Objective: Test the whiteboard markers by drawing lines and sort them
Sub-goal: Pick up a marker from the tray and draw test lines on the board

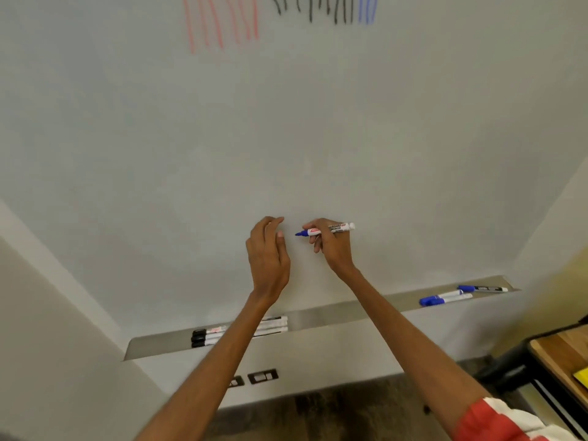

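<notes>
Whiteboard filling my view; I'm seeing right hand pinching blue marker low at the board, blue end pointing left, left hand hovering just left, fingers loosely apart, gripping nothing

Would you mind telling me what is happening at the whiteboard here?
A person is testing markers. The right hand holds a blue marker with its tip toward the left hand, which is open beside it. Red lines, black lines and blue lines are at the top of the whiteboard. On the tray, black-capped markers lie left and blue-capped markers right.
</notes>
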